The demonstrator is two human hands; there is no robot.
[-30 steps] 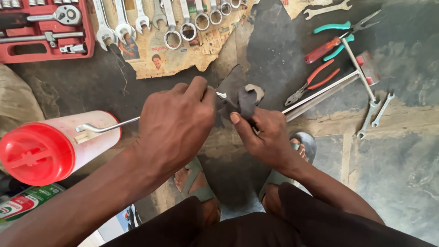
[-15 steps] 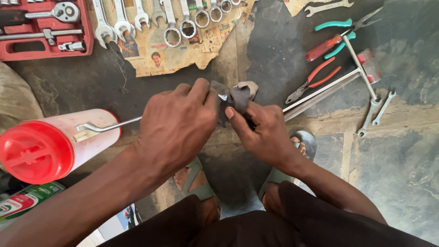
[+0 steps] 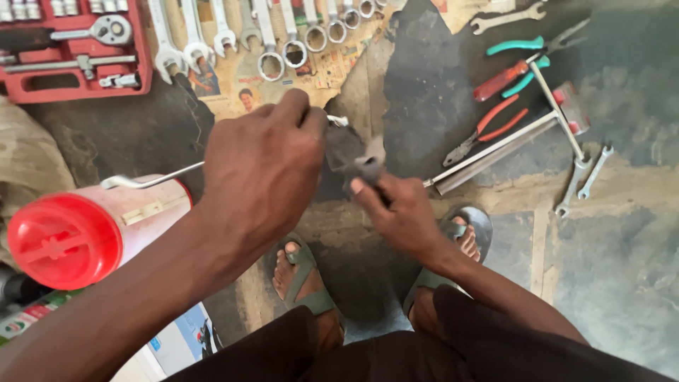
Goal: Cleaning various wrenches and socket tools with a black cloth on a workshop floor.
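Grey metal is what we are holding: a small part (image 3: 357,159) pinched between both hands, its long axis blurred beyond telling. Our left hand (image 3: 265,166) is closing over its left end, our right hand (image 3: 396,212) gripping it from below. We are squatting over a dark floor (image 3: 622,297), spanners (image 3: 269,39) lying on paper beyond.

A torn printed paper sheet (image 3: 283,78) lies under the wrenches; a green-red label (image 3: 32,318) sits bottom left.
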